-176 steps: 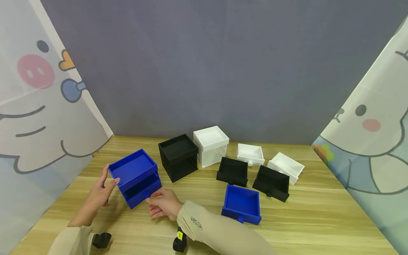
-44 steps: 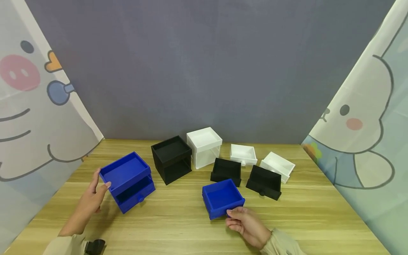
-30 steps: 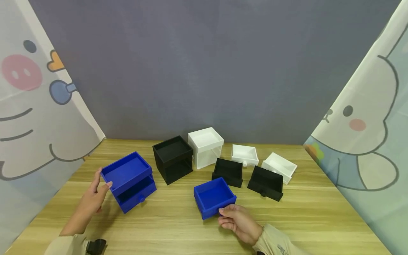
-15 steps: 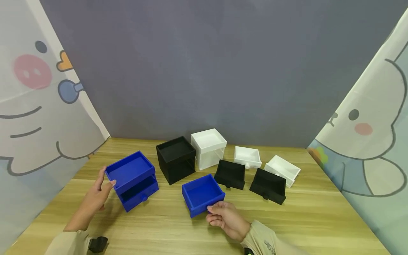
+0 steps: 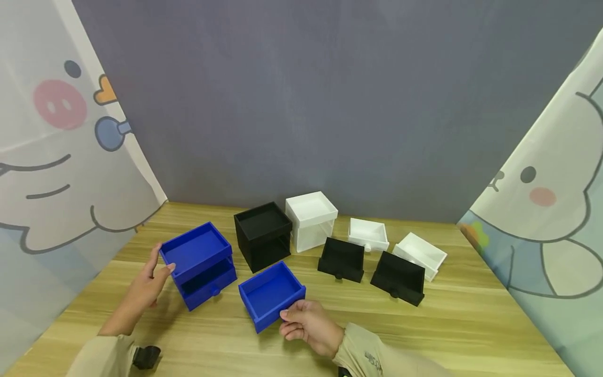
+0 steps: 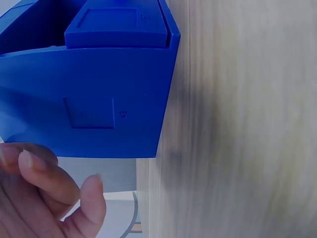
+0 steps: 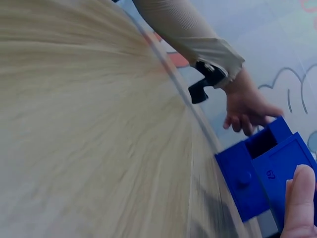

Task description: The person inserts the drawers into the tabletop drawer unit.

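A blue cabinet (image 5: 195, 251) stands at the left with a shallow tray top. Its lower drawer (image 5: 200, 296) is in place, and an open slot shows above that. My left hand (image 5: 141, 288) holds the cabinet's left side, thumb at the front edge and index finger towards the back. Right of the cabinet, my right hand (image 5: 313, 325) pinches a second blue drawer (image 5: 273, 292) at its front, where the fingers hide the knob. The drawer is tilted, its rear towards the cabinet. In the right wrist view this drawer (image 7: 280, 171) overlaps the cabinet (image 7: 237, 183).
A black cabinet (image 5: 264, 230) and a white cabinet (image 5: 312, 209) stand side by side behind. To their right lie two black drawers, one (image 5: 341, 259) left of the other (image 5: 399, 276), and two white drawers, one (image 5: 367, 234) left of the other (image 5: 420, 253). A grey backdrop (image 5: 301, 104) rises behind the table.
My right hand has left the lower drawer's knob, taken the second blue drawer from the right and carried it left towards the blue cabinet. My left hand has stayed at the cabinet.
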Motion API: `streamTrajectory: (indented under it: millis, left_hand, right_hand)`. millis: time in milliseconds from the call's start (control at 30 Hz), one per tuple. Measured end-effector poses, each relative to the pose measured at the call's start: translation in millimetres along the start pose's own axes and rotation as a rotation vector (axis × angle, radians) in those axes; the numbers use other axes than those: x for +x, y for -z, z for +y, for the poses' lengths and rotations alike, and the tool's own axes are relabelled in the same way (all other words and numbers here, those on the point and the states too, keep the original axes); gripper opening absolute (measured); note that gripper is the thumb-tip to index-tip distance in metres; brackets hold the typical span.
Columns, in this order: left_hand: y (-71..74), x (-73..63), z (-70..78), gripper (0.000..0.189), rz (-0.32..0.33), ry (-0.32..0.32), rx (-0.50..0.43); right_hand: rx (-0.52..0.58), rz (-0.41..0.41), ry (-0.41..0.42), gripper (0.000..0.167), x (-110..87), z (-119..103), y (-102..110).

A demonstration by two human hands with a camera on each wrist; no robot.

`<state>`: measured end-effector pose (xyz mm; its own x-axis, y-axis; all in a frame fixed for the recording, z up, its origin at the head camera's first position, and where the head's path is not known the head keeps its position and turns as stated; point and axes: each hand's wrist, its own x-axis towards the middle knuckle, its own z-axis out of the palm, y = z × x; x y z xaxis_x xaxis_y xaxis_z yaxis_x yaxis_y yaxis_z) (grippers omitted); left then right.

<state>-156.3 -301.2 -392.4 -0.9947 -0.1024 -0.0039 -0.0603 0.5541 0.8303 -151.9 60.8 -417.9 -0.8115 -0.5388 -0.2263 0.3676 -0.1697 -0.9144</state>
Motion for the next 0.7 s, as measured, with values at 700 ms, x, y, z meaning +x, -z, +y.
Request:
streamTrajectory:
  millis: [700]
  left_hand:
    - [-0.4,-0.6,5.3,0.076,0.006,0.036,-0.003]
  right_hand:
    - [-0.085,0.013,0.010,0.018,30.3,7,-46]
